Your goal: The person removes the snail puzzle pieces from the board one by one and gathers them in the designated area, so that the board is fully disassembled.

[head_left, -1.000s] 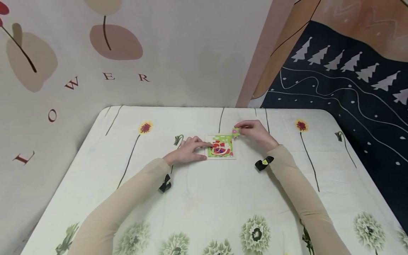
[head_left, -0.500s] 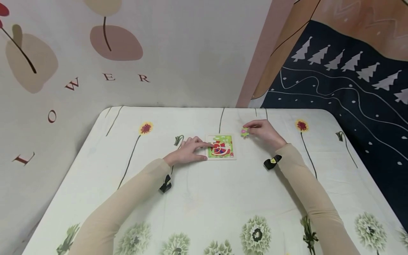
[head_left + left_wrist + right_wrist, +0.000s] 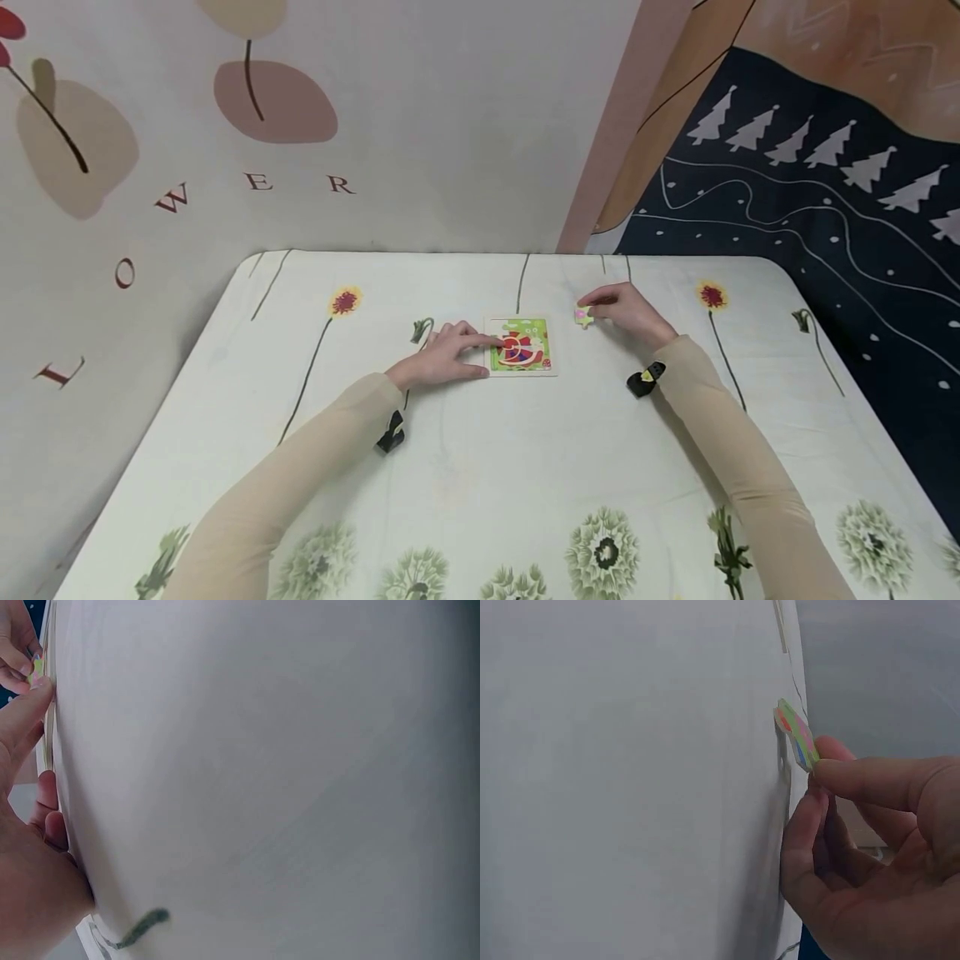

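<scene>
A small square puzzle board [image 3: 533,342], with a green picture and red and blue parts, lies flat on the table. My left hand [image 3: 442,353] rests at its left side, the index finger stretched over the picture and the thumb at the lower left corner. My right hand [image 3: 628,313] is to the right of the board and pinches a green and pink puzzle piece [image 3: 583,315] between thumb and fingers. In the right wrist view, the puzzle piece [image 3: 798,735] is tilted, close over the tablecloth, with red and blue patches along its edge.
A white tablecloth [image 3: 480,475] printed with flowers covers the table. Behind it rises a pale wall hanging [image 3: 450,125] with letters, and a dark cloth [image 3: 795,192] with white trees hangs at the right. Black wrist straps [image 3: 391,433] are on both sleeves.
My right hand has carried the puzzle piece rightward, away from the board's upper right corner, and the piece has turned slightly. My left hand has stayed in place on the board.
</scene>
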{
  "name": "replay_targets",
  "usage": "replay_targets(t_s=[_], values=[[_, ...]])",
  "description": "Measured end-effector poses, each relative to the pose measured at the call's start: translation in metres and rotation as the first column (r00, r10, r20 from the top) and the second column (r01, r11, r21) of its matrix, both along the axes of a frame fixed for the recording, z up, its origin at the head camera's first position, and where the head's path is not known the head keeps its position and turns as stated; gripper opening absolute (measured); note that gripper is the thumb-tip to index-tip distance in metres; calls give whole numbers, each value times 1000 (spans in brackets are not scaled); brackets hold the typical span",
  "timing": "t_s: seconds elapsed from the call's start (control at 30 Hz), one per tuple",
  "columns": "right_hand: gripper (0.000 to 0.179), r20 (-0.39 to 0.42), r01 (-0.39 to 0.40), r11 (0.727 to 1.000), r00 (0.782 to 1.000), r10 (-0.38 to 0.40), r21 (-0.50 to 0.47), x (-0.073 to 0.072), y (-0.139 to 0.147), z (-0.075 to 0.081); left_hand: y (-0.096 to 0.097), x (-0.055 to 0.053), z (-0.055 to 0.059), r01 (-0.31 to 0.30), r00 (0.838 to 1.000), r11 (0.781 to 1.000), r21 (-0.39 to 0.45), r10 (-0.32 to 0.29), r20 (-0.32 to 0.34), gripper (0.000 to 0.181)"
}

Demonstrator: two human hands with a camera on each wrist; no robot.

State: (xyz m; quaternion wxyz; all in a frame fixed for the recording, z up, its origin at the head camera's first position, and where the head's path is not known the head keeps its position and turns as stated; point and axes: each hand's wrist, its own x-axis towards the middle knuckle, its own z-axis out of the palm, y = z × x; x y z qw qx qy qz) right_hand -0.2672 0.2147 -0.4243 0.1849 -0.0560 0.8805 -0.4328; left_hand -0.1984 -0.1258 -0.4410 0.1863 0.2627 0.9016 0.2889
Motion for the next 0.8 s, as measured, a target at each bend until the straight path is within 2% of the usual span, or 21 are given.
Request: replay_targets(t_s=[0.23,0.53,0.8], values=[[28,-26,-28,999,999,29,26,-2,-2,-2,0,1,2,-1,1000,1000,0,1,3,55],[29,-19,-13,1000,1000,14,25,-5,-1,-5,2,2,5,-14,1000,1000,-18,14,3,56],[33,-29,-9,1000,1000,10,19,-1,-3,-2,6,2,7,-42,999,999,-32,42,6,54]])
